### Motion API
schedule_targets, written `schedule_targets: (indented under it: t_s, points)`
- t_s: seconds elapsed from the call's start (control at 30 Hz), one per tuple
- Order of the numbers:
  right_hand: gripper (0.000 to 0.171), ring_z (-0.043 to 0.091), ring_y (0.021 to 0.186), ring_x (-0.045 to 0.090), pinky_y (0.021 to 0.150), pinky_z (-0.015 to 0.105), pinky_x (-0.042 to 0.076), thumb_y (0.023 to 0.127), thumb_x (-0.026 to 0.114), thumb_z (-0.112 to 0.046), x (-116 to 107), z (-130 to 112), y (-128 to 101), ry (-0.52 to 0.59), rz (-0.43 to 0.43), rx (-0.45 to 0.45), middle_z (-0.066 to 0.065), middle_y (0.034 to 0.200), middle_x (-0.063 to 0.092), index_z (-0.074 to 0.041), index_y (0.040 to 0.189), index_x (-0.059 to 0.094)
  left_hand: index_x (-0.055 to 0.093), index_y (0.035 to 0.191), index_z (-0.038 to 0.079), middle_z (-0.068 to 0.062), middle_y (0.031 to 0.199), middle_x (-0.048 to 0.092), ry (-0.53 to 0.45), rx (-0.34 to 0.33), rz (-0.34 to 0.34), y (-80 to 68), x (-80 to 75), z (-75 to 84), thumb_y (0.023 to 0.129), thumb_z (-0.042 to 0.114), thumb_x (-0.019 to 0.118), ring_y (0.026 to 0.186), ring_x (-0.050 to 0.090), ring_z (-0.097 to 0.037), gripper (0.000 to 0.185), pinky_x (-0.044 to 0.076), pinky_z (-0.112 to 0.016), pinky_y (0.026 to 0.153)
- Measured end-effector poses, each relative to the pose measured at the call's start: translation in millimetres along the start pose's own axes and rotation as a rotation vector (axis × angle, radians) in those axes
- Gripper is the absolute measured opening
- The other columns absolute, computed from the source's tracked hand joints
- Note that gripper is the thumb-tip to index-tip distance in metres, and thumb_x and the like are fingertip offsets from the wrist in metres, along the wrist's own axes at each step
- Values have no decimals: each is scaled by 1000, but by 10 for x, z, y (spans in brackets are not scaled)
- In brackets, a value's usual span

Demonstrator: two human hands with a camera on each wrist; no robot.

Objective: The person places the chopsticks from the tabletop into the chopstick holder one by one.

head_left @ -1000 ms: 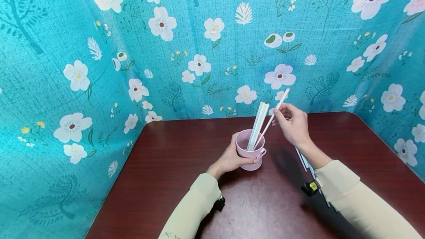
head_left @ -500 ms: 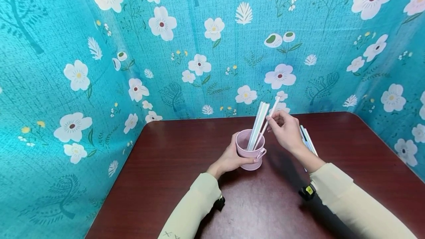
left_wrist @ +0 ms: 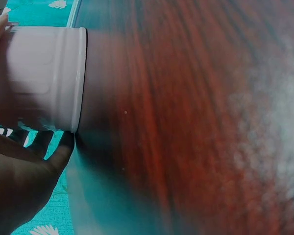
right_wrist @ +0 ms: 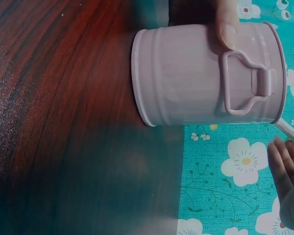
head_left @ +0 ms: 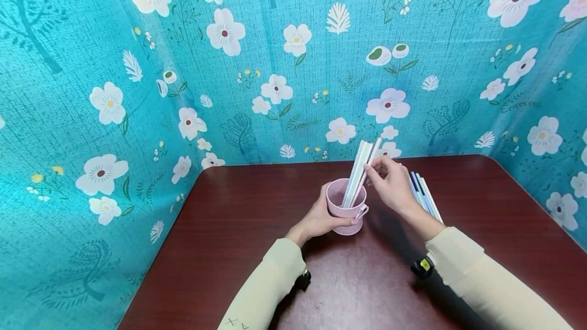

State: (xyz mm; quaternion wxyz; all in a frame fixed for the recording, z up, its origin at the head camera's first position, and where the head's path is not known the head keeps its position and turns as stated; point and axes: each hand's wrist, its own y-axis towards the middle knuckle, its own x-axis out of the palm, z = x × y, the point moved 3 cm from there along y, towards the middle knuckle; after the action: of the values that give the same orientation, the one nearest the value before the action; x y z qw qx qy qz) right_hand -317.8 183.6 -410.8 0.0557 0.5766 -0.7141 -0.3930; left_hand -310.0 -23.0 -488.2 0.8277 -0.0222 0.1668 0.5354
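Note:
A small pink metal bucket (head_left: 339, 212) stands upright on the table, its folded side handle (right_wrist: 228, 83) facing right. My left hand (head_left: 318, 220) grips it from the left, thumb across the front and fingers behind; the left wrist view shows the bucket's wall (left_wrist: 44, 73). Several pale straws (head_left: 359, 167) lean together inside, their tops well above the rim. Between thumb and fingertips my right hand (head_left: 390, 182) pinches a thin whitish-pink straw (head_left: 377, 146) close against that bundle, its lower end inside the bucket. In the right wrist view this straw (right_wrist: 287, 129) passes the rim.
Several more straws (head_left: 426, 195), some white and some with dark blue, lie on the dark red wooden table (head_left: 257, 192) right of the bucket, partly behind my right forearm. A blue flowered cloth (head_left: 275, 39) hangs along the table's back edge and left side.
My right hand has moved left and slightly down with the pinched straw, bringing it from apart to against the bundle. The straws on the table show more. The left hand and bucket stay put.

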Motion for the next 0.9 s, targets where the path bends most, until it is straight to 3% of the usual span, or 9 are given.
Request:
schedule_targets:
  t_s: [0.2,0.5,0.9]
  points:
    - [9,14,59,64,52,16,46,97,70,-7,26,14,-26,-19,-11,17,13,74,70,-1,92,66,30,150,34,9,138,54,1,-3,-2,-3,-2,12,71,19,96,128,54,-14,105,39,-33,110]
    - [11,12,61,53,53,21,39,97,72,-13,59,38,-74,-79,-21,40,6,74,68,-4,92,67,29,150,36,5,142,53,4,-13,-7,-20,2,18,71,20,96,131,53,-18,105,39,-33,111]
    - [11,15,58,51,51,25,38,95,74,-15,51,36,-83,-110,-49,38,2,70,66,-8,89,68,28,150,37,10,140,53,13,-16,-3,-18,-6,17,71,23,96,128,52,-12,105,38,-33,111]
